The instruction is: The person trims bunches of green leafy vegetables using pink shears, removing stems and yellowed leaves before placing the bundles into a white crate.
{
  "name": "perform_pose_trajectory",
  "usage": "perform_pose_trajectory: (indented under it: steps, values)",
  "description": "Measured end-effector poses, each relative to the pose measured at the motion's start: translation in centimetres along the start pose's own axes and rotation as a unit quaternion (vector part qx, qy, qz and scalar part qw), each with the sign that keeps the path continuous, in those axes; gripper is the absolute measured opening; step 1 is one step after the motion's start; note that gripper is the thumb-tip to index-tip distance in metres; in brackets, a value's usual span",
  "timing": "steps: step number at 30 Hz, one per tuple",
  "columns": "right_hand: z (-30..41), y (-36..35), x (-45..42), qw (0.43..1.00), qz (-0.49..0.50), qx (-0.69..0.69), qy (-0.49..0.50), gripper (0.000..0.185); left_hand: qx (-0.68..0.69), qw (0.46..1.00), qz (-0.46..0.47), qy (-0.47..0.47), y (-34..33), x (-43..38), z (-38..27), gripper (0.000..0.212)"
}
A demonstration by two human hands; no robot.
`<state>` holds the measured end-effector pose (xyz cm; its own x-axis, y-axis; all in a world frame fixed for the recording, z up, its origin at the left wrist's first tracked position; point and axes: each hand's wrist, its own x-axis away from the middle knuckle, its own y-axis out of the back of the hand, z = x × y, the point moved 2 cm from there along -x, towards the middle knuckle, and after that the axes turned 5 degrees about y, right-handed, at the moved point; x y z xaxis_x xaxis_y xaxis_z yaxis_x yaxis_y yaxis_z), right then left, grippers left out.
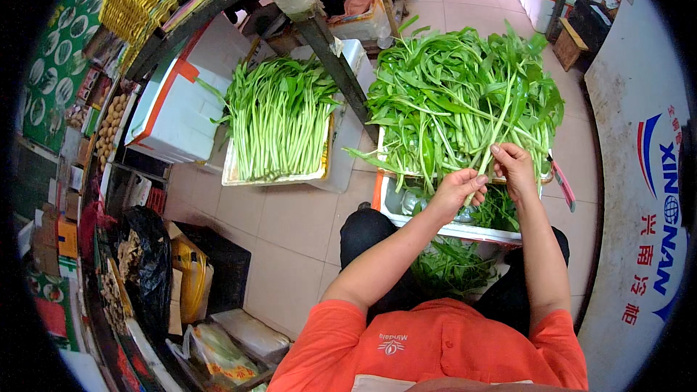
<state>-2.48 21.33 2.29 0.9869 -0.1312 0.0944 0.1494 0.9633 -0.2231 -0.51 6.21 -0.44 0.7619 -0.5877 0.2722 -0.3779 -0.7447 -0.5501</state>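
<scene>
My left hand pinches the lower end of a pale green water spinach stalk. Higher on the same stalk, the thumb and fingers of my right hand grip it. Its leafy top overlaps a large loose heap of water spinach, piled on a white tray over a foam box. Loose greens and something clear and shiny show inside that box, below my hands. More leaves lie on the floor between my knees. Right of the heap is a pink-handled tool, its other end partly hidden.
Neatly lined-up water spinach fills a tray at the left. A dark slanted post stands between the two piles. A white freezer cabinet bounds the right side. Foam boxes and a black plastic bag stand left.
</scene>
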Motion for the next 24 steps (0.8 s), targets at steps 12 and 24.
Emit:
perform_pose_trajectory:
  steps: [12, 24]
  values:
    - [2.0, 1.6, -0.5, 0.995, 0.031, -0.095, 0.012, 0.027, -0.103, 0.989, 0.048, 0.092, -0.7, 0.7, 2.0, 0.025]
    - [3.2, 1.1, 0.5, 0.998, 0.064, -0.015, 0.009, 0.031, -0.445, 0.874, 0.121, 0.153, -1.6, 1.9, -1.1, 0.021]
